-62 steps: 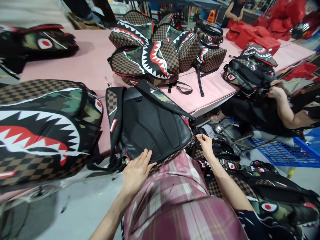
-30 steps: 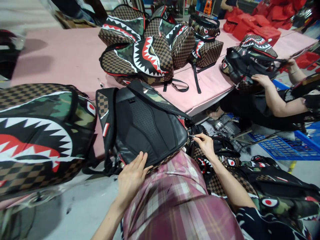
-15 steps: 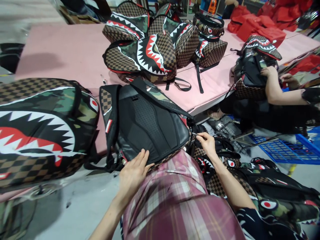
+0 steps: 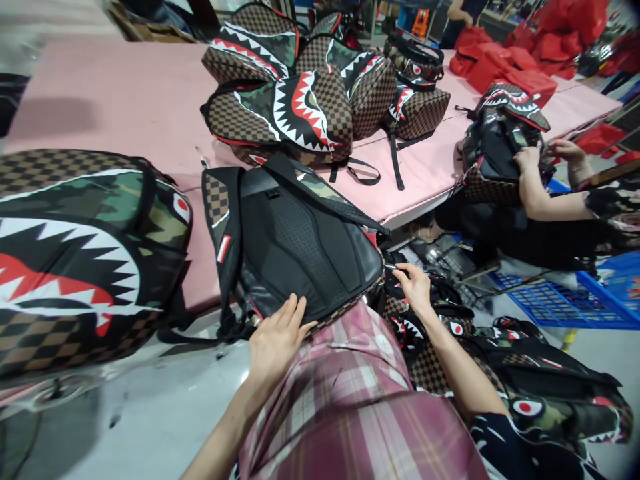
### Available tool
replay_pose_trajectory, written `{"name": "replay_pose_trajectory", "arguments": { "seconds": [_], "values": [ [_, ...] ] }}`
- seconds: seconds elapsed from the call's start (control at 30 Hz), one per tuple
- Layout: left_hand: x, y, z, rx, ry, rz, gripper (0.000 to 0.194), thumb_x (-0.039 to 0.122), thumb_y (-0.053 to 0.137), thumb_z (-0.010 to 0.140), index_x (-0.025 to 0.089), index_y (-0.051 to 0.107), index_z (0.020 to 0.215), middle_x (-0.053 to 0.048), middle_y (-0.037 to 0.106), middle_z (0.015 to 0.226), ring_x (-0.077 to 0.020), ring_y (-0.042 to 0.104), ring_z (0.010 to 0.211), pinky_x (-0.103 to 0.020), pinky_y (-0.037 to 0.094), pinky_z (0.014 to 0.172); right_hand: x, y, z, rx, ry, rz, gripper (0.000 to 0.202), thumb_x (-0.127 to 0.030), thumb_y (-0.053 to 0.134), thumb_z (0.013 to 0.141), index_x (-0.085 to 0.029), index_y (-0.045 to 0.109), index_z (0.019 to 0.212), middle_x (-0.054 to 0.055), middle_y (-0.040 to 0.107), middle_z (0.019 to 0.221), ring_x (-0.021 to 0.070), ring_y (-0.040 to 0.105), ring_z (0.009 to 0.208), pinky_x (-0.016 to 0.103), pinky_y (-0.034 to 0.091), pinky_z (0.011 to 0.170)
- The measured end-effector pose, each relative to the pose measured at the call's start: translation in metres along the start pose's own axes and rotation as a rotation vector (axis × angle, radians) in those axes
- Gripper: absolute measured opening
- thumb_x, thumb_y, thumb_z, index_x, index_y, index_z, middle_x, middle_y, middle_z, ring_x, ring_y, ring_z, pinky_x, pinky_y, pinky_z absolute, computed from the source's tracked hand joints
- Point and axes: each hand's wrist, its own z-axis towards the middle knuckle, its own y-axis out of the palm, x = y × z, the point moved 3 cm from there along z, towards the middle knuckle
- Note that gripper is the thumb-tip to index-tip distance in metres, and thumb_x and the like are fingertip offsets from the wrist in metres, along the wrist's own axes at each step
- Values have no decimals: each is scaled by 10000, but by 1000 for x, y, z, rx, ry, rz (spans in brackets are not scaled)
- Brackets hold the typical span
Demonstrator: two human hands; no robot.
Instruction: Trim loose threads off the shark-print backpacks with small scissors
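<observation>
A black-backed backpack (image 4: 305,240) lies across the pink table's edge and the lap, its padded back panel facing up and its straps loose. My left hand (image 4: 280,333) rests on the panel's near edge with the fingers stretched out flat. At the bag's right end, my right hand (image 4: 413,287) pinches a small silver metal piece (image 4: 391,267) between thumb and fingers. That piece is too small to name. Left of the bag stands another backpack (image 4: 75,260) with a checkered, camouflage and shark-mouth print.
Several shark-print backpacks (image 4: 310,113) are piled on the pink table (image 4: 125,87). More bags (image 4: 530,373) lie low on my right, near a blue crate (image 4: 545,300). Across the corner, a co-worker's hands (image 4: 527,160) handle another bag. Red bags (image 4: 500,60) lie behind.
The view has shifted slightly. My left hand stays on the panel and my right hand keeps its pinch at the bag's right end. The co-worker's hands have shifted on their bag.
</observation>
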Motion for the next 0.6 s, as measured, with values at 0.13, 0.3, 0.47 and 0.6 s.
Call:
{"name": "replay_pose_trajectory", "arguments": {
  "seconds": [0.13, 0.3, 0.47, 0.6],
  "values": [
    [0, 0, 0, 14, 12, 20, 471, 422, 396, 887, 114, 566, 1200, -154, 574, 1214, -275, 618, 968, -337, 462, 727, -1, -1, 7, -16, -87, -73, 231, -402, 567, 771, -232, 696, 859, 30, 693, 834, 194, 584, 746, 318, 425, 725],
    [0, 1, 0, -6, -7, 1, 467, 425, 411, 881, 120, 568, 1198, -152, 575, 1213, -279, 617, 974, -343, 463, 734, 6, -1, 12, -54, -32, -3, 240, -415, 569, 759, -227, 696, 838, 21, 692, 811, 181, 579, 705, 303, 429, 696],
    [3, 0, 4, -84, -60, -58, 474, 431, 427, 871, 133, 553, 1216, -164, 551, 1240, -290, 596, 1021, -357, 464, 768, 13, 4, 12, -48, 59, 115, 249, -426, 609, 707, -225, 695, 827, 17, 688, 830, 191, 585, 759, 318, 422, 742],
    [-4, -12, 3, -154, 3, -85, 561, 503, 518, 800, 156, 528, 1241, -159, 529, 1270, -302, 540, 1107, -409, 415, 893, 27, 6, 14, -2, 186, 373, 272, -414, 654, 649, -175, 674, 777, 18, 653, 730, 164, 559, 684, 303, 428, 682]
  ]
}}
